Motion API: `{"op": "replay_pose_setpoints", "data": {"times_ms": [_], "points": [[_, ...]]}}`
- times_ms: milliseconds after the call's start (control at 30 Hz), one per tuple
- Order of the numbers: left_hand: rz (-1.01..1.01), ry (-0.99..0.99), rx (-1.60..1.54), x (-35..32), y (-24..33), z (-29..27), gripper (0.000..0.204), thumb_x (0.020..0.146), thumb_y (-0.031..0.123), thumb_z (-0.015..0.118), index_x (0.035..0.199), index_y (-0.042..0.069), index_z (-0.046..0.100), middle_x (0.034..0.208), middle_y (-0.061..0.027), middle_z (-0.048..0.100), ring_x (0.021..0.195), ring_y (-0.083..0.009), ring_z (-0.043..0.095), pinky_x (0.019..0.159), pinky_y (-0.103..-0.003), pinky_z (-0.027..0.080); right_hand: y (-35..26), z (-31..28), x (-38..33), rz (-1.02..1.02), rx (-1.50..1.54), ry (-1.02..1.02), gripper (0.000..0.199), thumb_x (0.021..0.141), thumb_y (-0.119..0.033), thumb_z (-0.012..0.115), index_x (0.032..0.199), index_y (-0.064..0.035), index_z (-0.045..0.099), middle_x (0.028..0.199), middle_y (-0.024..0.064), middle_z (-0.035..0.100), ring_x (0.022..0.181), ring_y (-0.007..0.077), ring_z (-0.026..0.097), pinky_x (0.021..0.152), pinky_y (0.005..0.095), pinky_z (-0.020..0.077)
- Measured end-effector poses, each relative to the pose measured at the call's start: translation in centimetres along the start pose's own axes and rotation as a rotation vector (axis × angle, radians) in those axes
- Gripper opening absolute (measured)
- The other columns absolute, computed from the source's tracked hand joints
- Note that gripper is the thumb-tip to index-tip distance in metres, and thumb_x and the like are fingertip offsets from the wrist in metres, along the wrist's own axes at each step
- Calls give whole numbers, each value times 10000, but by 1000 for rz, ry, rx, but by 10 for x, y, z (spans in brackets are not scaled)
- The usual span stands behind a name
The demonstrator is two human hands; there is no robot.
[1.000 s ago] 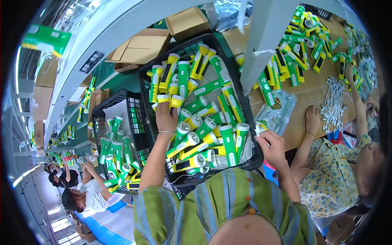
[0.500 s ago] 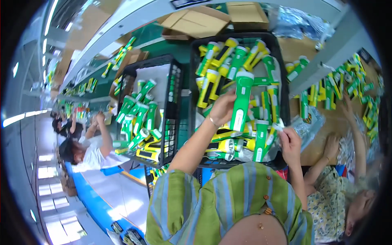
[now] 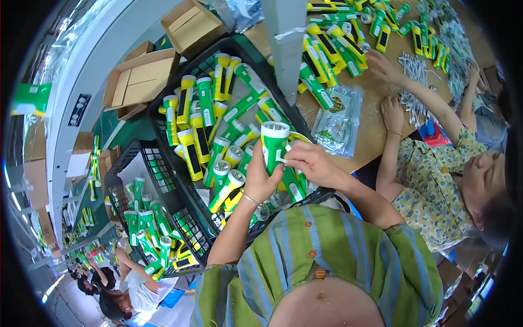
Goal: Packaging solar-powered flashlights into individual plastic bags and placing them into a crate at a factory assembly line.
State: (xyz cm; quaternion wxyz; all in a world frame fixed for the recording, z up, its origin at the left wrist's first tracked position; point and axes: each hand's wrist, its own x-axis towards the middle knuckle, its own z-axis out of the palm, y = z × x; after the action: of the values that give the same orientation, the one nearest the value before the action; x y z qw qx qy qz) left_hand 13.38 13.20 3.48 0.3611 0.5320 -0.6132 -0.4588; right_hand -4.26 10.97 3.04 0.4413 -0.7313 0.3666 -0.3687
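My left hand (image 3: pixel 261 177) is wrapped round a green flashlight (image 3: pixel 271 150) with a white head, held upright with its lens end up. My right hand (image 3: pixel 315 162) pinches a small white piece (image 3: pixel 284 154) against the flashlight's side; I cannot make out exactly what it is. Both hands are over a black plastic crate (image 3: pixel 261 61) filled with green flashlights and yellow ones (image 3: pixel 188 150) with dark panels. Another green flashlight (image 3: pixel 294 188) lies in the crate just under my right hand.
A second black crate (image 3: pixel 155 163) of flashlights stands at the left. Cardboard boxes (image 3: pixel 139 79) lie beyond. A grey post (image 3: pixel 286 49) rises by the far edge. On the right, a co-worker (image 3: pixel 436 185) reaches over a table with flashlights, plastic bags (image 3: pixel 340 122) and white cables (image 3: pixel 417 82).
The view has swung to the right. My right hand has come in from beside the crate and now meets the flashlight, bringing the small white piece against it. My left hand still holds the flashlight.
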Motion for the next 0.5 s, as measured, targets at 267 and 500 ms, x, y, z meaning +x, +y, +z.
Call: {"op": "replay_pose_setpoints", "data": {"times_ms": [267, 500], "points": [[94, 2, 148, -2, 4, 6, 644, 718, 47, 577, 1296, -13, 297, 1187, -221, 472, 1051, -375, 511, 871, -393, 422, 4, 1, -2, -12, -19, 57, 93, 801, -109, 590, 855, -40, 620, 750, 119, 529, 702, 286, 537, 605, 366, 425], [53, 168, 33, -6, 4, 15, 414, 863, 124, 527, 1220, -40, 396, 994, -183, 576, 880, -281, 585, 750, -343, 453, -10, -1, 3, 65, -99, 46, 130, 800, -163, 600, 832, -37, 614, 737, 147, 547, 692, 320, 551, 603, 403, 434]]}}
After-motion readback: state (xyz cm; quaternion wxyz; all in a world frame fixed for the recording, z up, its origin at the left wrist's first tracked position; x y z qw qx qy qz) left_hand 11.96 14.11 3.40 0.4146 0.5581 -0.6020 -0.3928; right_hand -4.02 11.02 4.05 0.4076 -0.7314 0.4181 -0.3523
